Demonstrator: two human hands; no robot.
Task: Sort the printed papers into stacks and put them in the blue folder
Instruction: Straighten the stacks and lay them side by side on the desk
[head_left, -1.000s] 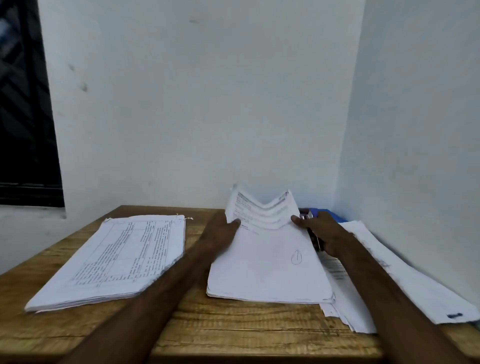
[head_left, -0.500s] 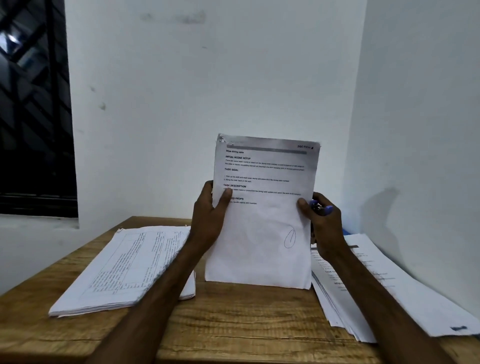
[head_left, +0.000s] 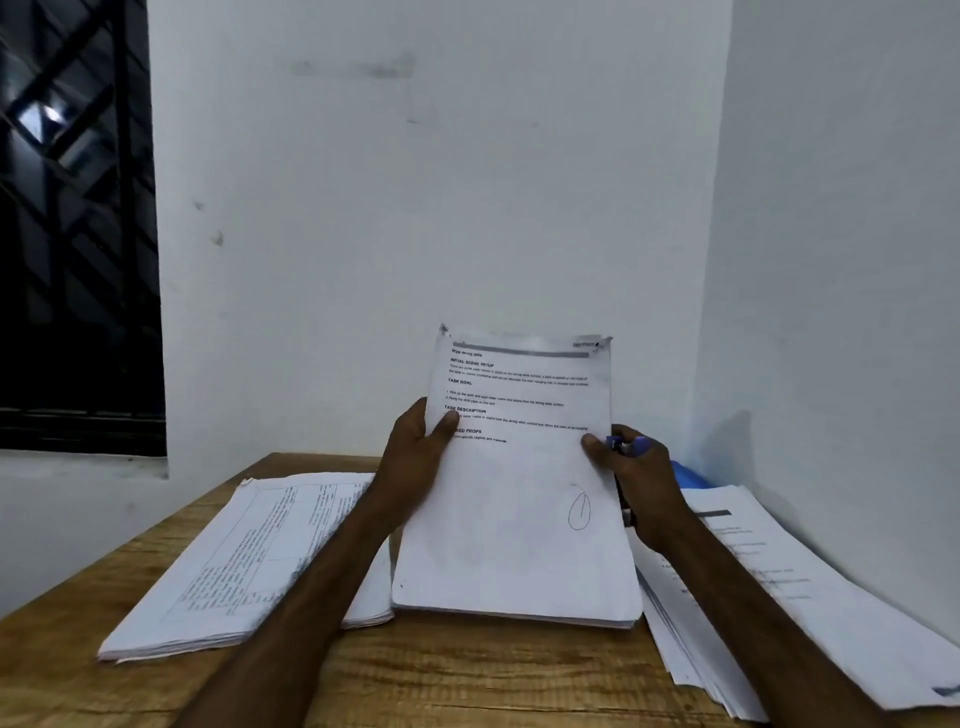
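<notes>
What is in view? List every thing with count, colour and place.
table: one, brown wood, under everything.
paper bundle: one, white with black print, centre, tilted up, lower edge on the table.
left stack: one, white, table's left side.
right stack: one, white, table's right side by the wall.
folder: one, blue, back right, mostly hidden.
pen: one, blue, at the bundle's right edge.
window: one, dark, far left.
hands: two; left hand and right hand grip the bundle's sides; the right also holds the pen.
</notes>
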